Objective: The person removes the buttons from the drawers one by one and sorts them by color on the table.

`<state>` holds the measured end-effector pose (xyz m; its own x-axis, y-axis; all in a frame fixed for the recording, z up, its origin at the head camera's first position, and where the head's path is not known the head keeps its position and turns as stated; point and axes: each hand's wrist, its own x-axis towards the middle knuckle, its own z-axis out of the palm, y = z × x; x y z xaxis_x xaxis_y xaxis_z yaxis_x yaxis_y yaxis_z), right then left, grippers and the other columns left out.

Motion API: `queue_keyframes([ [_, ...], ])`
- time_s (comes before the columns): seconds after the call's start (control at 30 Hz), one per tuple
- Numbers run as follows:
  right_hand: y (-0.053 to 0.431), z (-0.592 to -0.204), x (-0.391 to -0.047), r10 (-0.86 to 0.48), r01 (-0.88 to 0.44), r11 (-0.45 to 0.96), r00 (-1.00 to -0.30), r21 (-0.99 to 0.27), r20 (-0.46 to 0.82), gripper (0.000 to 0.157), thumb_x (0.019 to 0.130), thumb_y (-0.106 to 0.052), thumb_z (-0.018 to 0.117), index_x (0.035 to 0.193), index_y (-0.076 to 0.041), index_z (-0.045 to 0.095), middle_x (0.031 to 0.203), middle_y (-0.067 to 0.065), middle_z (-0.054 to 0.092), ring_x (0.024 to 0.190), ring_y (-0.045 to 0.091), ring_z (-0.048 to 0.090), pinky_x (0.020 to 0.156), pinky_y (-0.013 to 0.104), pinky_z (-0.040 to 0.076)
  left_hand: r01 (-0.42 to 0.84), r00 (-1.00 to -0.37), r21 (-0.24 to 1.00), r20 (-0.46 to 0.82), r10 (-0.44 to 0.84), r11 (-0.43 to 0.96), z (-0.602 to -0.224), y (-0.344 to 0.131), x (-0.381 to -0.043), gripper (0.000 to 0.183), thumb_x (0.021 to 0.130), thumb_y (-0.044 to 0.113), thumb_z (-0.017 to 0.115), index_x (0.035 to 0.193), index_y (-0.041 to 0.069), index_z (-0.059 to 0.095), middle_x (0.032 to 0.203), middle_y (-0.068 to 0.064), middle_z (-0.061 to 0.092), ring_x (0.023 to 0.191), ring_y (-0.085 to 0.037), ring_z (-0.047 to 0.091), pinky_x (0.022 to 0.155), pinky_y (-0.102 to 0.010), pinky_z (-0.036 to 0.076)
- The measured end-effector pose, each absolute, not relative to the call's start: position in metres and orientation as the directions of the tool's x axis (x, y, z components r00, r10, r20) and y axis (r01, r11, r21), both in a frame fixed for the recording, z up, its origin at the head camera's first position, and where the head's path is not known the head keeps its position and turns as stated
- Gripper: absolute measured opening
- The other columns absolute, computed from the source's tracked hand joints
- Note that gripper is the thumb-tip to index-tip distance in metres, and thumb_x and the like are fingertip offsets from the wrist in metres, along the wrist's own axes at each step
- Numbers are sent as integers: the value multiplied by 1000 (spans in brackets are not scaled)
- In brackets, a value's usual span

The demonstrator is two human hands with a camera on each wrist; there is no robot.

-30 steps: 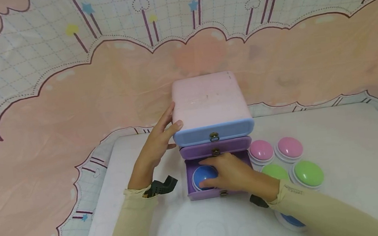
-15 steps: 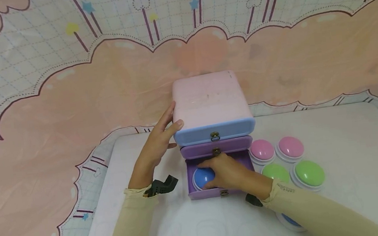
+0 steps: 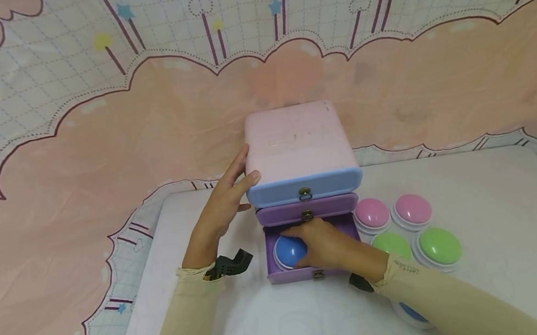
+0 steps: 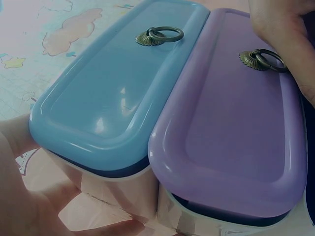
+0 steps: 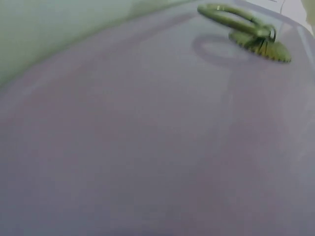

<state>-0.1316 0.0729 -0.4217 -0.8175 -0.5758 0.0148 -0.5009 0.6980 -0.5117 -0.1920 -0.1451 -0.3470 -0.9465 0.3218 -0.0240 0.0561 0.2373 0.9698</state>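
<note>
A small pink chest has a blue top drawer, a purple middle drawer and a pulled-out purple bottom drawer. Inside the bottom drawer, at its left, sits a blue domed button with a white base. My right hand reaches into that drawer and grips the dome's right side between thumb and fingers. My left hand rests on the chest's left side, fingers fairly straight, thumb at the top front edge. In the left wrist view, its fingers lie along the chest's side.
Right of the chest stand two pink domed buttons and two green ones. Another blue button is partly under the right sleeve. Metal ring pulls stick out from the drawer fronts. A patterned cloth hangs behind the white table.
My right thumb has slid back rightward over the blue button, uncovering more of its dome, and the right wrist has shifted slightly left. The left hand stays in place.
</note>
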Motion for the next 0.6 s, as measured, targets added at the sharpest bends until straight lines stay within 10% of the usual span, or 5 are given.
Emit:
queue_keyframes([
  [0.6, 102, -421, -130, -600, -572, 689, -794, -445, 92, 65, 75, -31, 92, 133, -12, 70, 128, 6, 72, 114, 22, 70, 100, 43, 56, 52, -949, 968, -29, 314, 247, -347, -145, -192, 68, 102, 42, 55, 160, 50, 21, 170, -7, 22, 151, -41, 31, 98, -75, 44],
])
